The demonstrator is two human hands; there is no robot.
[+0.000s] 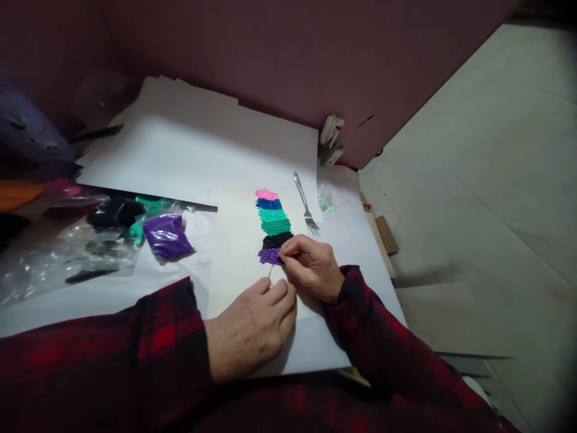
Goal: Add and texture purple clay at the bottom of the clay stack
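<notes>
On a cream sheet of paper (234,240) lies a column of textured clay bands (274,218), running from pink at the far end through blue and green to black and purple. My right hand (313,264) pinches at the right end of the purple band (269,257); whatever is between its fingertips is too small to name. My left hand (256,319) is closed around a thin needle-like tool (270,270), whose tip points up at the purple band. A metal fork (306,204) lies right of the bands, its tines toward me.
Large white sheets (202,138) are stacked behind, against the wall. At left are a bag of purple clay (166,236), a black clay bag (115,212) and loose clear plastic. A small clear bag (330,197) lies near the table's right edge.
</notes>
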